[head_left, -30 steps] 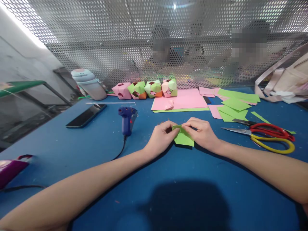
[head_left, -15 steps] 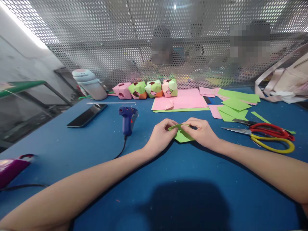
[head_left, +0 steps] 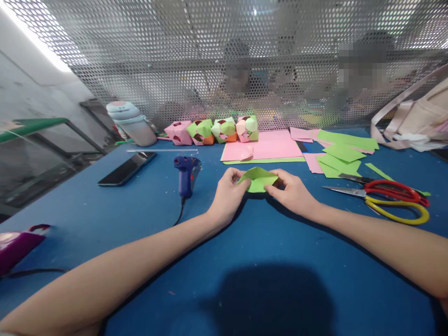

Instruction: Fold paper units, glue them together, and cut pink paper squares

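A folded piece of green paper (head_left: 259,181) is held between my two hands over the middle of the blue table, its top edge peaked and its centre hollowed. My left hand (head_left: 231,190) pinches its left end between thumb and fingers. On the opposite end, my right hand (head_left: 290,189) grips with the thumb in front and the fingers behind. Beyond the hands lie pink sheets (head_left: 271,144) with a small folded pink piece (head_left: 247,153) on top. Left of my left hand a blue glue gun (head_left: 185,176) rests on the table.
Scissors with red and yellow handles (head_left: 397,207) lie at right, below green paper pieces (head_left: 341,163). Several folded paper shapes (head_left: 201,132) line the back by a perforated metal screen (head_left: 196,70). A phone (head_left: 126,169), a bottle (head_left: 132,123) and a purple object (head_left: 19,249) are at left.
Both hands have spread further apart, the left one shifting left. The green paper between them has turned up and opened out, showing more of its inner face.
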Action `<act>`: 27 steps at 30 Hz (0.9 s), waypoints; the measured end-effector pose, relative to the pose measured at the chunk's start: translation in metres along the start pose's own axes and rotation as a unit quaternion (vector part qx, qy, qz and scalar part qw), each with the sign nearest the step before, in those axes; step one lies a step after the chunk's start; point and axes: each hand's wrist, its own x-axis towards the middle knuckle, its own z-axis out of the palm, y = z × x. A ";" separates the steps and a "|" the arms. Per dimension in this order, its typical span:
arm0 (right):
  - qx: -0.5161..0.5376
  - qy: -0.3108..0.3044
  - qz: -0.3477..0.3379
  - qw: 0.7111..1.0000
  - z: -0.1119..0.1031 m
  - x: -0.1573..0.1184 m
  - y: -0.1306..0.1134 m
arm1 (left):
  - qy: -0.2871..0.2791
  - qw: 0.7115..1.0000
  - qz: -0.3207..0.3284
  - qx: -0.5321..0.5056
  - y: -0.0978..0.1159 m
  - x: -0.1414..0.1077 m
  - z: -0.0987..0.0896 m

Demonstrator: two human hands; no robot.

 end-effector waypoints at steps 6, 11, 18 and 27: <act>-0.027 0.067 -0.094 0.993 0.001 -0.003 -0.004 | -0.085 0.996 -0.018 0.011 0.002 -0.004 0.004; -0.056 0.054 -0.171 0.982 0.001 -0.006 -0.008 | -0.112 0.992 -0.006 0.064 0.001 -0.006 0.002; -0.051 0.058 -0.195 0.978 0.000 -0.006 -0.008 | -0.130 0.987 0.014 0.091 0.004 -0.007 0.003; -0.063 0.029 -0.238 0.969 0.000 -0.007 -0.009 | -0.154 0.984 0.038 0.081 0.004 -0.006 0.002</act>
